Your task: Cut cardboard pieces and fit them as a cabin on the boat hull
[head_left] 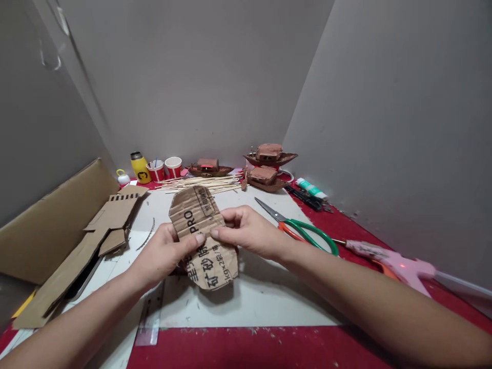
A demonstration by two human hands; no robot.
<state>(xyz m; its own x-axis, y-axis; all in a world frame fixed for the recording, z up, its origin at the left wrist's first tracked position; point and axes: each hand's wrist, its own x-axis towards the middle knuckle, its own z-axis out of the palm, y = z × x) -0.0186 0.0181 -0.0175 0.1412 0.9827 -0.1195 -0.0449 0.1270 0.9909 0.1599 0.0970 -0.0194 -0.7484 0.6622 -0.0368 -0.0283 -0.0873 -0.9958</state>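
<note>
Between my two hands is a piece of brown corrugated cardboard (209,220), cut with rounded ends and printed with black lettering. My left hand (163,251) grips its left edge, thumb on the printed face. On the right edge my right hand (249,230) pinches it, thumb on top and fingers partly behind. The cardboard is tilted above a white sheet (269,302). Something dark shows beneath it near my left fingers, too hidden to name. Scissors (295,225) with green and orange handles lie just right of my right hand.
Cut cardboard pieces (88,246) lie at left beside a standing cardboard panel (57,220). A clear ruler (148,328) is in front. Behind are thin wooden sticks (203,183), model boats (265,177), paper cups (172,166) and a yellow bottle (140,168). At right rests a pink glue gun (400,264).
</note>
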